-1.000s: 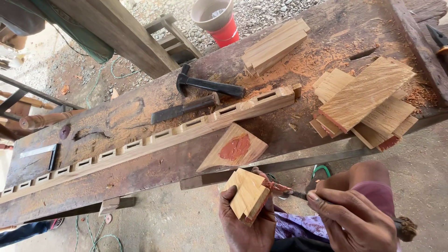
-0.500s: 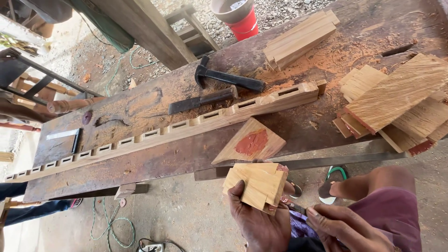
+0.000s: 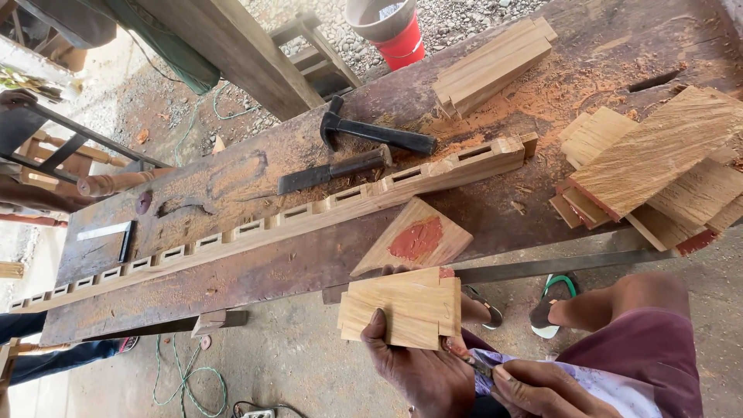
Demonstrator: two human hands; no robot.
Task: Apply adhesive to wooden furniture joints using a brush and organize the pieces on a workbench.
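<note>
Left hand (image 3: 414,371): fingers curled, thumb on top, gripping a notched wooden block (image 3: 401,306) from below. Right hand (image 3: 542,391): closed around a thin tool (image 3: 467,359), tip touching the block's lower right edge. The block is held off the near edge of the worktop (image 3: 255,275). Farther on it lie a triangular board (image 3: 414,241), a slotted rail (image 3: 309,213) and a hammer (image 3: 375,133).

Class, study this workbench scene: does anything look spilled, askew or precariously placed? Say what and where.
Reddish sawdust is strewn over the workbench near the stacked wooden strips. A triangular board with a red patch sticks out past the bench's front edge, and the pile of boards at the right is fanned unevenly. The left hand holds a notched wooden block.
</note>
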